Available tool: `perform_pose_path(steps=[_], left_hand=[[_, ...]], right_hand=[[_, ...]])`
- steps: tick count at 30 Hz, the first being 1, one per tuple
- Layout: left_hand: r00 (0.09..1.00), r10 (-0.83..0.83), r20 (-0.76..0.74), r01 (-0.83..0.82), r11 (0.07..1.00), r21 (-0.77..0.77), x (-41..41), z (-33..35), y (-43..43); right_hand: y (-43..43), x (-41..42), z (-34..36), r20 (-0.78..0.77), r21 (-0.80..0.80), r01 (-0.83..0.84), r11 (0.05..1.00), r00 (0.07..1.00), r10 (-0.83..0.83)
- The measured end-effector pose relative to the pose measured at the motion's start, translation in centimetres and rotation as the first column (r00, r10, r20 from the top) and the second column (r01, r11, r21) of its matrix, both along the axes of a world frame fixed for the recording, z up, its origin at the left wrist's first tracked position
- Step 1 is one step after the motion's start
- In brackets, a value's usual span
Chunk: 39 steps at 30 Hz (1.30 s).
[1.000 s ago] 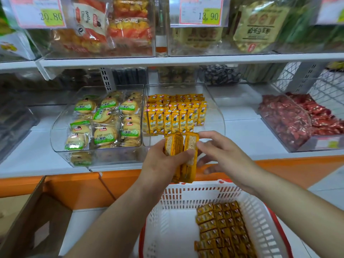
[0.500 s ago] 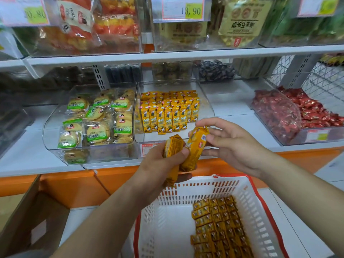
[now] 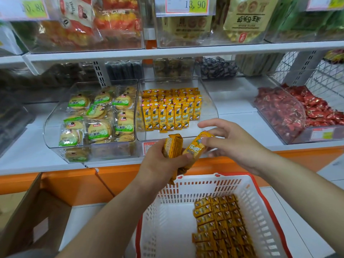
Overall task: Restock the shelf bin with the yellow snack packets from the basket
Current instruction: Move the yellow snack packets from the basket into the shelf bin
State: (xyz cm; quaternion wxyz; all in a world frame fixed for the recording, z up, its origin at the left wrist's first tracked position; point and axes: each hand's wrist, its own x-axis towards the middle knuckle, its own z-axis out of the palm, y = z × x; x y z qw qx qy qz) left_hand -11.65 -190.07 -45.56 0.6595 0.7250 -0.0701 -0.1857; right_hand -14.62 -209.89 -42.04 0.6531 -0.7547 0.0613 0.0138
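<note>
Over the far rim of the basket (image 3: pixel 188 183), head view: I see the left hand (image 3: pixel 160 164) gripping a stack of yellow packets (image 3: pixel 173 146) upright. At its 3 o'clock, the right hand (image 3: pixel 234 144) pinches one tilted packet (image 3: pixel 197 146), other fingers spread. The bin (image 3: pixel 208 108) at 12 o'clock holds standing rows (image 3: pixel 169 112); spare packets (image 3: pixel 221 226) lie in the basket at 6 o'clock.

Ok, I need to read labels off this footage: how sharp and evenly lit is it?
Head view: binned yellow packets print crisp; top-left price tag smeared by blur; upper shelf edge bends slightly from wide-angle distortion; soft even light, faint glare on the clear bin wall.
</note>
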Motion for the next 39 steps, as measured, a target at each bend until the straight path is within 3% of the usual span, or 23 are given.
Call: perform_pose_path(steps=[6,10,12,15,20,25,33,39], left_hand=[[0.994,0.047,0.095,-0.056,0.994,0.095,0.8,1.0,1.1],[0.996,0.063,0.059,-0.069,0.993,0.1,1.6,1.2,1.6],[0.998,0.062,0.011,-0.063,0.995,0.081,1.9,1.1,1.8],[0.996,0.059,-0.06,-0.057,0.998,0.023,2.5,1.0,2.0],[0.996,0.049,-0.069,-0.049,0.999,0.01,3.0,0.7,2.2],[0.997,0.038,-0.072,-0.038,0.999,0.002,3.3,0.7,1.9],[1.0,0.009,-0.026,-0.01,1.0,-0.016,3.4,0.4,1.5],[0.996,-0.079,-0.046,0.08,0.996,0.028,3.4,0.1,1.3]], right_hand=[[-2.0,2.2,1.3,0.129,-0.102,0.102,0.99,0.988,-0.088],[-3.8,6.3,1.5,0.255,-0.368,0.176,0.913,0.963,-0.083],[-4.6,9.1,0.9,0.292,-0.584,0.187,0.79,0.956,-0.01],[-5.8,12.9,0.0,0.242,-0.781,0.18,0.598,0.97,0.025],[-6.6,17.9,-0.6,0.131,-0.857,0.116,0.502,0.991,-0.006],[-6.1,21.2,-0.3,-0.043,-0.949,-0.052,0.312,0.998,0.036],[-5.9,21.9,-1.5,-0.046,-0.957,-0.051,0.284,0.999,0.022],[-4.7,14.8,0.6,0.207,-0.879,0.192,0.436,0.978,-0.015]])
